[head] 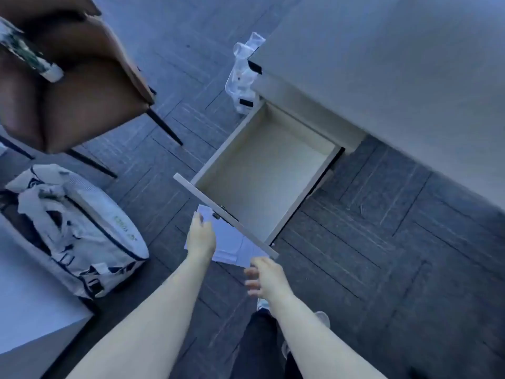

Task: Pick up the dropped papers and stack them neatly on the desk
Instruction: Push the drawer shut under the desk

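White papers [229, 239] lie on the dark floor [382, 242], partly under the front panel of an open drawer [262, 173] that juts from the pale worktop [382, 64]. The left hand [200, 236] reaches down over the papers' left edge, fingers [197, 218] loosely spread — contact unclear. The right hand [263, 277] hovers near the papers' near edge, empty and uncurled. A brown chair [73, 86] and a white bag [79, 228] stand to the left — clear plastic [243, 72] lies by the worktop's corner.

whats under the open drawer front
White papers lie on the dark floor, partly beneath the drawer front. The left hand covers their near-left part; how far they extend under the drawer is hidden.
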